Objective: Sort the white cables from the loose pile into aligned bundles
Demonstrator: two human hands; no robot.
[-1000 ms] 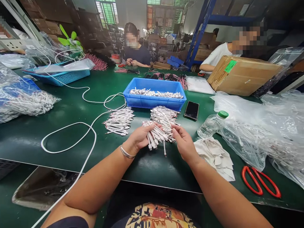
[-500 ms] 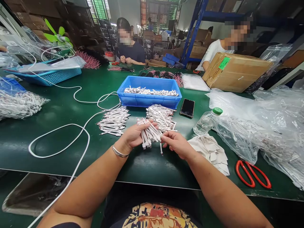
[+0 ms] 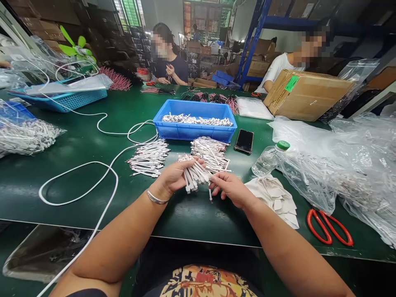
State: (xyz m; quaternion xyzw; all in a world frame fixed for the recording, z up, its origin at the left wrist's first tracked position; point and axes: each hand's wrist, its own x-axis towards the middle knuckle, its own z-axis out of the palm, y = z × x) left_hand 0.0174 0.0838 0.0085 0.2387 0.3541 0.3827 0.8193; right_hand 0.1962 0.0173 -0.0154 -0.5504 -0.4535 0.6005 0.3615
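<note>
My left hand (image 3: 175, 175) is closed around a bundle of short white cables (image 3: 195, 175), its thumb across the top and the connector ends fanned toward me. My right hand (image 3: 229, 187) pinches at the right edge of that bundle, with thumb and forefinger on one white cable (image 3: 210, 193) that hangs down from the fingertips. Just beyond my hands lie two piles of similar cables, a left pile (image 3: 148, 158) and a right pile (image 3: 212, 152). A blue bin (image 3: 194, 131) behind them holds more white cables.
To the right are a phone (image 3: 244, 141), a bottle with green cap (image 3: 267, 161), a pale cloth (image 3: 275, 198), red-handled scissors (image 3: 329, 227) and plastic bags of cables (image 3: 355, 177). A long white cord (image 3: 77, 163) loops across the left. Two people sit opposite, near a cardboard box (image 3: 309, 93).
My hands and the bundle stay almost in place. Across the table, the person in the dark shirt has raised their hands toward the chest.
</note>
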